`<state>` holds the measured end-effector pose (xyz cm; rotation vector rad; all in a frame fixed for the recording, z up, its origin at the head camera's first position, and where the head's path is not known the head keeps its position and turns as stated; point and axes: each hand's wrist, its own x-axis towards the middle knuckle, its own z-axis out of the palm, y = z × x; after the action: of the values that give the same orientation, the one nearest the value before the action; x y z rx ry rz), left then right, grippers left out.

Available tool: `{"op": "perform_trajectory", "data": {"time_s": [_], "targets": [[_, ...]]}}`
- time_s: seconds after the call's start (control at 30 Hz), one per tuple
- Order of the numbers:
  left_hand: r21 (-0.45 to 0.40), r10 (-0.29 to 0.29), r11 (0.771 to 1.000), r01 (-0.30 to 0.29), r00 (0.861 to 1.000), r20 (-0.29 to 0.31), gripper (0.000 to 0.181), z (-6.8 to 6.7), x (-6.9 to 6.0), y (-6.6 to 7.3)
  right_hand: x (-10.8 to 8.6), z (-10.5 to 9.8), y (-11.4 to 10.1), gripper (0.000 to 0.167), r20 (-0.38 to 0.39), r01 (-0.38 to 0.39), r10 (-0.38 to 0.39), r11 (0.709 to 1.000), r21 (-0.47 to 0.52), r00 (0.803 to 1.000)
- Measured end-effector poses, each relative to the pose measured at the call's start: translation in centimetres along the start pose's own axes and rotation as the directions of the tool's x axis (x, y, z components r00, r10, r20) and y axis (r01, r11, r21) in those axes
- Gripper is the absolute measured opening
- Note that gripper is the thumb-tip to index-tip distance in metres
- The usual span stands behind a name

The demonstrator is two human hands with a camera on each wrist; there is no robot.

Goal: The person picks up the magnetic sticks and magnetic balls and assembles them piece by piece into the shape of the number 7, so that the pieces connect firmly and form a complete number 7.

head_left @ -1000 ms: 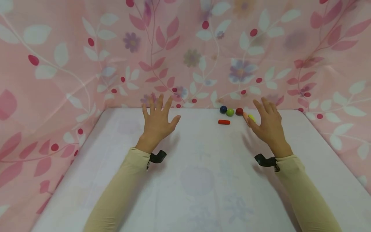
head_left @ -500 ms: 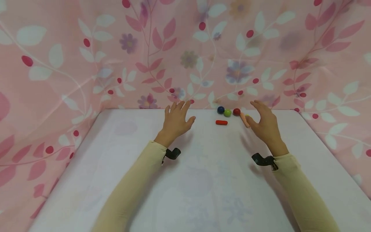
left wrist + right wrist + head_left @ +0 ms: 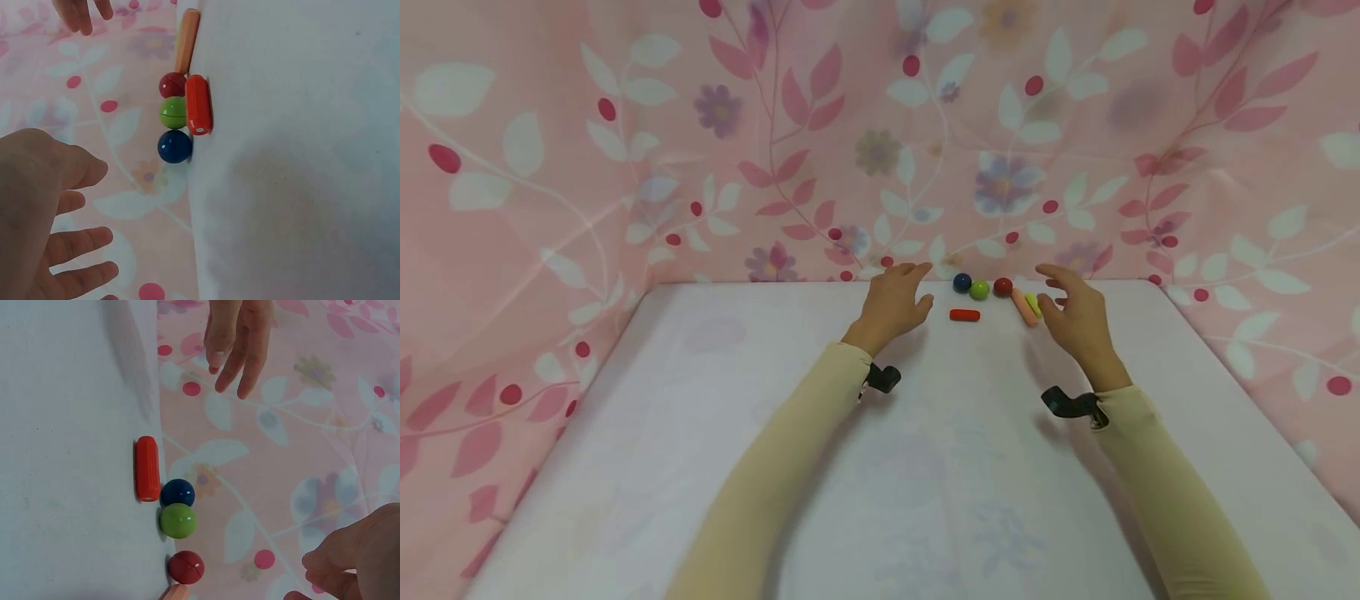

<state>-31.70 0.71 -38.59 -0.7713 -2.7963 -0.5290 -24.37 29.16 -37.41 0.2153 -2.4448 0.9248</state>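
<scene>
My left hand [image 3: 891,307] hovers over the far part of the table, fingers spread and holding nothing, left of a short red stick [image 3: 965,315]. To the right, my right hand [image 3: 1078,321] is raised with thumb and fingers apart, beside an orange stick [image 3: 1024,307] and a yellow-green stick [image 3: 1033,304]. Between the hands, a blue ball [image 3: 962,283], a green ball [image 3: 979,290] and a dark red ball [image 3: 1003,287] lie near the back edge. In the left wrist view, the red stick [image 3: 199,105] lies close by the balls. Neither hand touches anything.
The white-covered table [image 3: 917,467] ends at a pink floral cloth [image 3: 880,150] hanging behind it. That cloth also hangs along both sides. A black wrist camera [image 3: 883,379] juts from the left sleeve, another black camera [image 3: 1067,404] from the right.
My left hand has moved right, toward the balls and sticks, and its fingers have drawn closer together. The right hand has shifted little, its fingers bending more; the yellow-green stick shows more.
</scene>
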Motion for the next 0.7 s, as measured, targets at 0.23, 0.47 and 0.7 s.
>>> {"op": "perform_trajectory", "data": {"time_s": [0.23, 0.47, 0.7], "targets": [[-0.048, -0.022, 0.999, 0.026, 0.995, 0.094, 0.059, 0.7, 2.1, 0.0, 0.1, 1.3, 0.3, 0.041, 0.054, -0.074, 0.073, 0.997, 0.006, 0.996], [-0.139, -0.057, 0.987, 0.076, 0.989, 0.133, 0.059, 1.5, 3.7, 0.5, 0.0, 2.6, 0.1, 0.035, 0.102, -0.102, 0.102, 0.995, 0.004, 0.990], [-0.152, -0.017, 0.987, 0.045, 0.984, 0.179, 0.061, 2.3, 4.9, 0.9, -0.1, 3.3, 0.2, 0.034, 0.085, -0.090, 0.088, 0.996, 0.013, 0.992]]}}
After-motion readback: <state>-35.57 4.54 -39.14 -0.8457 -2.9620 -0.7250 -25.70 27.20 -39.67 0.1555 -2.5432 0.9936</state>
